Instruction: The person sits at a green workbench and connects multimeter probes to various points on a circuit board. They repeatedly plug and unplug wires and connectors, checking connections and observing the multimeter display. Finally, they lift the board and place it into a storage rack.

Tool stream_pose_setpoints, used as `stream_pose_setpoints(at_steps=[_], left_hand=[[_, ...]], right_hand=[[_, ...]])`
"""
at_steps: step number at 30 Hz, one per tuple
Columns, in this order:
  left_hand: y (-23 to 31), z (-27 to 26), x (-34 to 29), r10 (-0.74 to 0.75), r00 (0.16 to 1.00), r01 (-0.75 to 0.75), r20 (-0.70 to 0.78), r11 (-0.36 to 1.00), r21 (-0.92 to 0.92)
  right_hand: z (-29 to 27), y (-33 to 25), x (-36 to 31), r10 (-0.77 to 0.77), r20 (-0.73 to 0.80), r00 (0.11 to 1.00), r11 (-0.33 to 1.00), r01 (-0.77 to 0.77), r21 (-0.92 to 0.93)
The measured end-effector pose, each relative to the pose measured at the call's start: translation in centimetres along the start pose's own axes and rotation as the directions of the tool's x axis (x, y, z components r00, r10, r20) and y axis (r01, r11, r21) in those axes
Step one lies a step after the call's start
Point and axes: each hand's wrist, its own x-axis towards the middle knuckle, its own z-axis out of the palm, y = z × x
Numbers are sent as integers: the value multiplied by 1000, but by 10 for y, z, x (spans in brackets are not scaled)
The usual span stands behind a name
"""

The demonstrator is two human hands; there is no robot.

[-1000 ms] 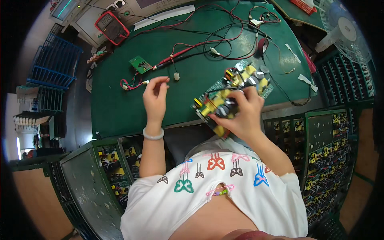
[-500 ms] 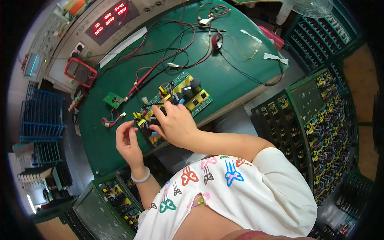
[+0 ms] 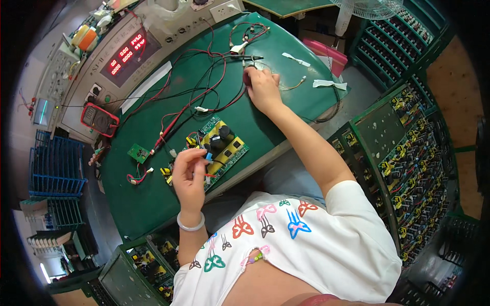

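Note:
My right hand (image 3: 264,91) reaches to the far part of the bench, its fingers closed around a dark red anti-static wrist strap (image 3: 246,78), mostly covered by the fingers. My left hand (image 3: 190,173) is curled over the left part of a circuit board (image 3: 236,151); thumb and fingertips come together beside a blue component (image 3: 209,156), and what they hold, if anything, is hidden. Black capacitors, yellow parts and short wires crowd the board, which lies near the bench's front edge. A small green circuit board (image 3: 138,152) lies to its left, with a short cable (image 3: 139,178) nearby.
Red and black test leads (image 3: 178,120) tangle across the green bench (image 3: 148,209). Behind stand a red multimeter (image 3: 99,121) and a panel with a red digital display (image 3: 125,58). Racks of boards (image 3: 413,178) line the right; a fan (image 3: 375,7) stands far right.
My right hand has left the circuit board and moved far and right onto the wrist strap. My left hand has shifted right, over the board. The whole view has shifted slightly.

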Motion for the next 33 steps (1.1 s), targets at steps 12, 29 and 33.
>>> stream_pose_setpoints(at_steps=[12, 29, 33], left_hand=[[-3, 121, 14, -169, 852, 398, 496, 825, -401], [-25, 155, 35, -138, 818, 321, 559, 915, -243], [-5, 159, 32, 103, 872, -174, 479, 979, 106]], right_hand=[[-140, -2, -114, -138, -46, 989, 741, 134, 657], [-154, 34, -149, -57, 310, 949, 750, -164, 641], [-153, 33, -146, -24, 438, 899, 656, -317, 685]])
